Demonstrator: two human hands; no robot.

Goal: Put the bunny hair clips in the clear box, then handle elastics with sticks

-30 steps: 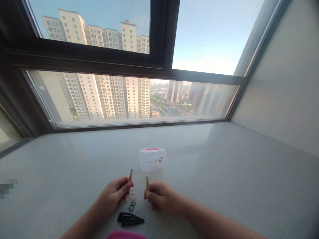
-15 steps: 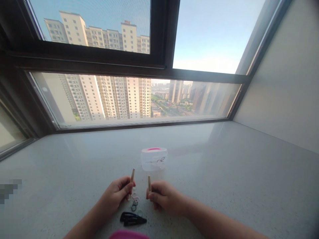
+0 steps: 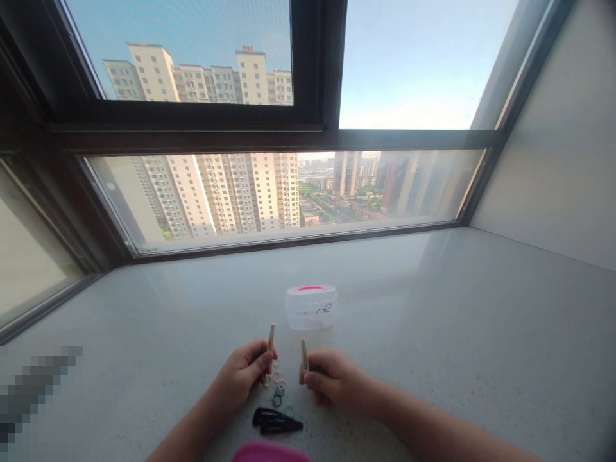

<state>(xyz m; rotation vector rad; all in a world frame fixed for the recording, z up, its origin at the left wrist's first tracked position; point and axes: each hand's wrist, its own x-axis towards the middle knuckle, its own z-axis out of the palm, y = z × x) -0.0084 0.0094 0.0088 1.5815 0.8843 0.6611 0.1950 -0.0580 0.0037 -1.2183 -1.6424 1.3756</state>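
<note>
My left hand (image 3: pixel 250 369) is closed on a beige hair clip (image 3: pixel 271 337) that stands up from between thumb and fingers. A similar beige hair clip (image 3: pixel 304 355) is pinched upright in my right hand (image 3: pixel 334 382), a short gap to the right of the left one. Between and below the hands lie several small hair ties (image 3: pixel 278 396), some pale and some dark green. Nearer to me, black snap hair clips (image 3: pixel 278 421) rest together on the white sill.
Beyond my hands stands a clear plastic box (image 3: pixel 311 309) with a pink handle and a dark thin loop showing on its front. A pink rounded object (image 3: pixel 270 453) is cut off at the bottom edge. A dark-framed window (image 3: pixel 308 140) borders the sill (image 3: pixel 433 333).
The camera view has turned slightly, so everything sits a little further right in the picture. Both hands keep the same grip on their hair clips.
</note>
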